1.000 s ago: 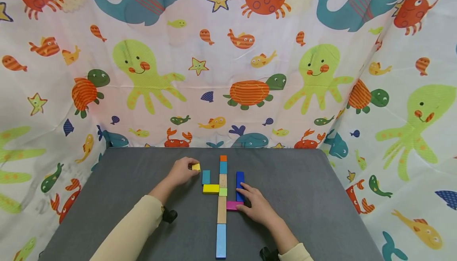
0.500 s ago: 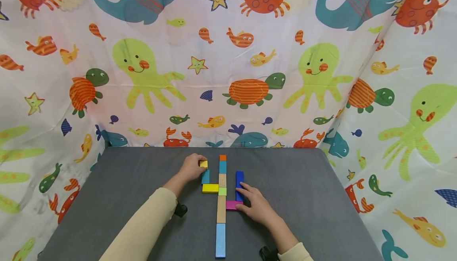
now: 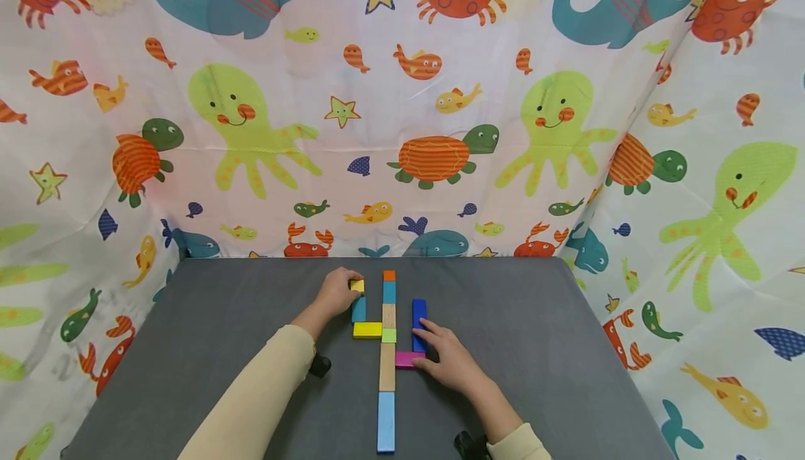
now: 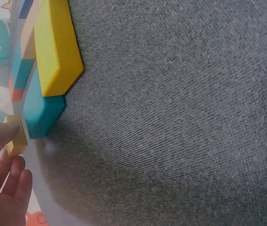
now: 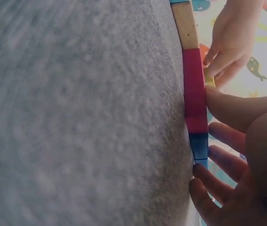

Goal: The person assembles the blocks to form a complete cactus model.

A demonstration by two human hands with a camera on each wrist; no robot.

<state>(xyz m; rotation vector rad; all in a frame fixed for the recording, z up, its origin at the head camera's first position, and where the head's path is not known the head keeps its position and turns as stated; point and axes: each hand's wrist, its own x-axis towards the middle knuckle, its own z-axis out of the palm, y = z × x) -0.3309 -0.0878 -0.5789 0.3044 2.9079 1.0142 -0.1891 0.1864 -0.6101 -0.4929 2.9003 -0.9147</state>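
Observation:
My left hand [image 3: 335, 293] pinches a small pale yellow block [image 4: 17, 136] between thumb and fingers, at the far end of a teal block [image 3: 359, 310]. In the left wrist view a narrow gap seems to part the two. The teal block stands end-on to a bright yellow block [image 3: 367, 331], which reaches the central column. My right hand [image 3: 454, 361] rests with loosely extended fingers beside a blue block [image 3: 419, 310], its thumb at a magenta block [image 3: 407, 360]. Whether the blue length is one block or two, I cannot tell.
A straight column of blocks runs away from me: light blue [image 3: 386, 421], natural wood [image 3: 387, 367], green [image 3: 388, 335], shorter wood [image 3: 388, 315], teal [image 3: 389, 292] and orange [image 3: 389, 275]. Grey cloth covers the table [image 3: 534, 320]. A sea-animal curtain [image 3: 352, 152] hangs behind and at the sides.
The left hand has carried the pale yellow block rightward to the teal block's far end, then nearly stopped there. The right hand stays in place. The head view has shifted slightly.

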